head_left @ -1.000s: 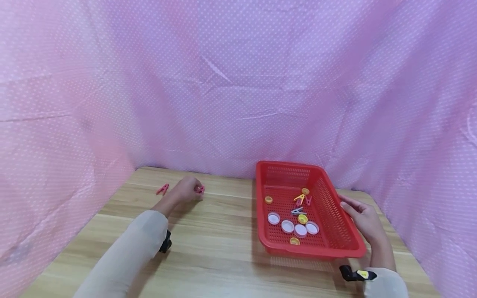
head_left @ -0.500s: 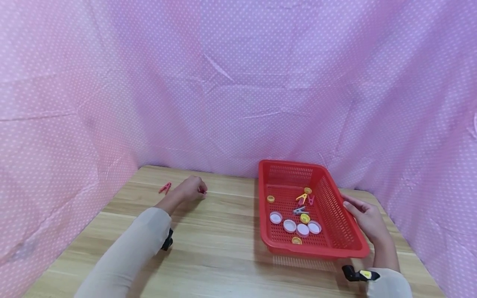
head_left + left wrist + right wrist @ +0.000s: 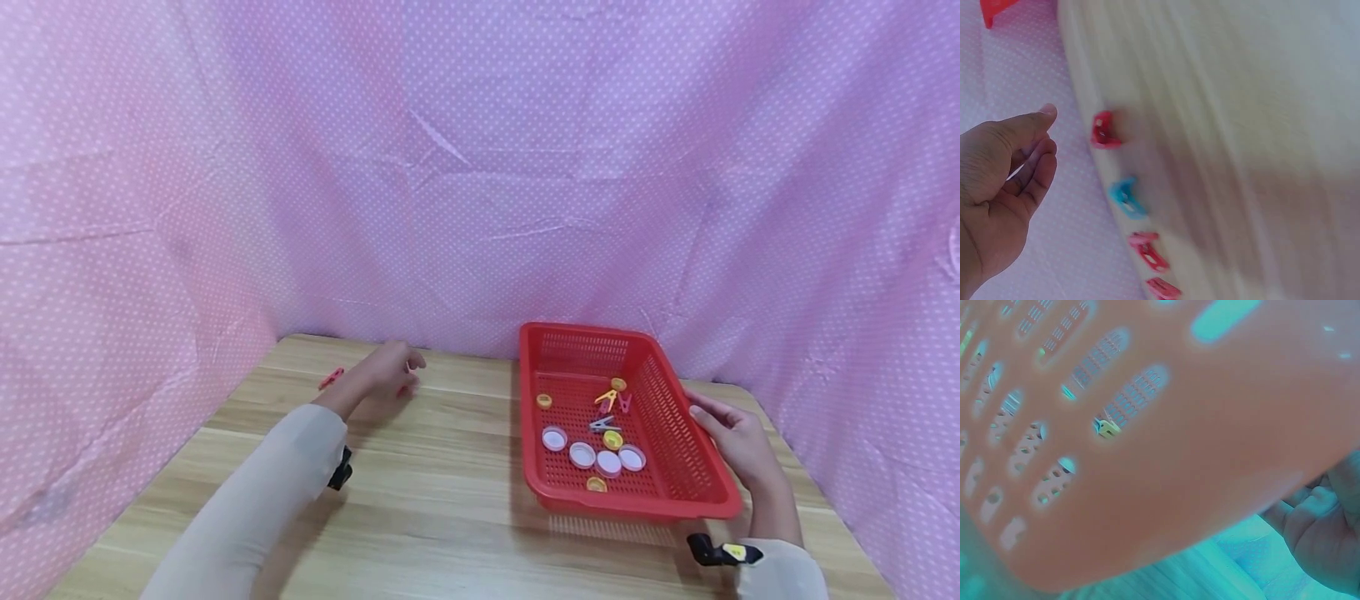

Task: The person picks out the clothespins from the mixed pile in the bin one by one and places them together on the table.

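At the far left of the table my left hand (image 3: 390, 371) is held with thumb and fingers apart and nothing visible between them. Its fingers (image 3: 1038, 175) are seen from the palm side in the left wrist view. Beside it on the tabletop are a red clothespin (image 3: 1105, 131), a blue clothespin (image 3: 1127, 199) and two more reddish ones. In the head view one pink clothespin (image 3: 331, 378) shows behind the forearm; the others are hidden. My right hand (image 3: 735, 437) grips the right rim of a red plastic basket (image 3: 678, 442), thumb over the edge.
Inside the basket lie white round caps (image 3: 582, 455), yellow caps (image 3: 612, 439), a yellow clothespin (image 3: 607, 398), a grey clothespin (image 3: 602, 424) and pink ones. A pink dotted cloth (image 3: 465, 208) hangs behind and beside the wooden table (image 3: 420, 500).
The fingers of my left hand have spread and moved slightly up and away. The pink clothespin at its fingertips a second ago no longer shows in the head view. The right hand stays on the basket.
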`<state>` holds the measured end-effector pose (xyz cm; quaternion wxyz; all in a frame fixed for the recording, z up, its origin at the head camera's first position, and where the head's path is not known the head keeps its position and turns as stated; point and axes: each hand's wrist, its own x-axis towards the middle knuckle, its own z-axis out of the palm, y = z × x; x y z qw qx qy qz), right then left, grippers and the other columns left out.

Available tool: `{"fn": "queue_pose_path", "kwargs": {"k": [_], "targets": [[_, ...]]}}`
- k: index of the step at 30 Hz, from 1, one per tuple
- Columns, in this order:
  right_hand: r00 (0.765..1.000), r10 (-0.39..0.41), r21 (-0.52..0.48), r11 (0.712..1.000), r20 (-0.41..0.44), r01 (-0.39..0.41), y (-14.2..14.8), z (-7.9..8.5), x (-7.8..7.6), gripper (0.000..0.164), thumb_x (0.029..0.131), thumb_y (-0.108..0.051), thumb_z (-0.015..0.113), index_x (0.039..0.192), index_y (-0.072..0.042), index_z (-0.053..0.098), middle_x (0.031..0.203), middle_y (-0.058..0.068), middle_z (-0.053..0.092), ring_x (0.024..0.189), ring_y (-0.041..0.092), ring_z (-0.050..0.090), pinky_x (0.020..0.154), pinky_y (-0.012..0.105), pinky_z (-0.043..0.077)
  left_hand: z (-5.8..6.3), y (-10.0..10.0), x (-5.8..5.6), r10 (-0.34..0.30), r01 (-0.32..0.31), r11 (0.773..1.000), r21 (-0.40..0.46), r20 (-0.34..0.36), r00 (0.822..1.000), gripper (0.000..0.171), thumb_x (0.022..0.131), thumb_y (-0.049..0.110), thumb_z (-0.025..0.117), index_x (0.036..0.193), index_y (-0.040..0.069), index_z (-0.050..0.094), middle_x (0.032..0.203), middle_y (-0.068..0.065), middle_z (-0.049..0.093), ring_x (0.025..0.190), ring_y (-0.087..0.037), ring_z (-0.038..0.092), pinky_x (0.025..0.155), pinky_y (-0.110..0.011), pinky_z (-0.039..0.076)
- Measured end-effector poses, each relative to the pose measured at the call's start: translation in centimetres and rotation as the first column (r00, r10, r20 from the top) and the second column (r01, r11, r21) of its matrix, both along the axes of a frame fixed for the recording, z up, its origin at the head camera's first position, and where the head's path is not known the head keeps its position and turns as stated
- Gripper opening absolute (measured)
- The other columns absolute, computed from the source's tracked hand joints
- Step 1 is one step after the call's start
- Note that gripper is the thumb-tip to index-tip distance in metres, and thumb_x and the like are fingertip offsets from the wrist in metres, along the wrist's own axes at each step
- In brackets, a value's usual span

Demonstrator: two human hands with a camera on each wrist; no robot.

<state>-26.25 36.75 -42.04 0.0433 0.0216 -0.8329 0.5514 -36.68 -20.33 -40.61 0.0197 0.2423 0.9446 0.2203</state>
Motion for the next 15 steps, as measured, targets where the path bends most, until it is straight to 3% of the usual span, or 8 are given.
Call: {"fn": "queue_pose_path", "kwargs": {"k": [3, 9, 15], "targets": [[1.000, -0.002, -0.011, 1.000, 0.000, 0.002, -0.1, 0.1, 0.1, 0.065, 0.104, -0.038, 0.060, 0.152, 0.001, 0.043, 0.103, -0.022, 0.069, 0.086, 0.011, 0.073, 0.071, 0.034, 0.062, 0.9, 0.9, -0.4, -0.008, 0.008, 1.000, -0.019, -0.008, 1.000, 0.028, 0.090, 0.002, 0.074, 0.118, -0.005, 0.072, 0.110, -0.020, 0.072, 0.100, -0.028, 0.070, 0.092, -0.044, 0.056], [1.000, -0.004, -0.013, 1.000, 0.003, 0.004, -0.3, 0.2, 0.2, 0.066, 0.103, -0.039, 0.061, 0.152, 0.001, 0.044, 0.104, -0.016, 0.072, 0.085, 0.013, 0.074, 0.071, 0.035, 0.062, 2.5, 2.9, -1.0, -0.064, 0.063, 0.997, -0.041, -0.025, 0.998, 0.027, 0.091, 0.004, 0.075, 0.115, -0.007, 0.072, 0.109, -0.020, 0.072, 0.096, -0.030, 0.072, 0.090, -0.043, 0.057], [1.000, -0.007, 0.001, 1.000, -0.011, 0.007, -0.1, 0.1, 0.1, 0.065, 0.104, -0.040, 0.060, 0.152, 0.001, 0.044, 0.105, -0.016, 0.071, 0.086, 0.012, 0.073, 0.071, 0.034, 0.062, 3.8, 5.4, -1.8, -0.134, 0.128, 0.989, -0.071, -0.089, 0.987, 0.022, 0.091, 0.004, 0.075, 0.111, -0.003, 0.073, 0.108, -0.018, 0.073, 0.101, -0.029, 0.068, 0.092, -0.042, 0.055]]}}
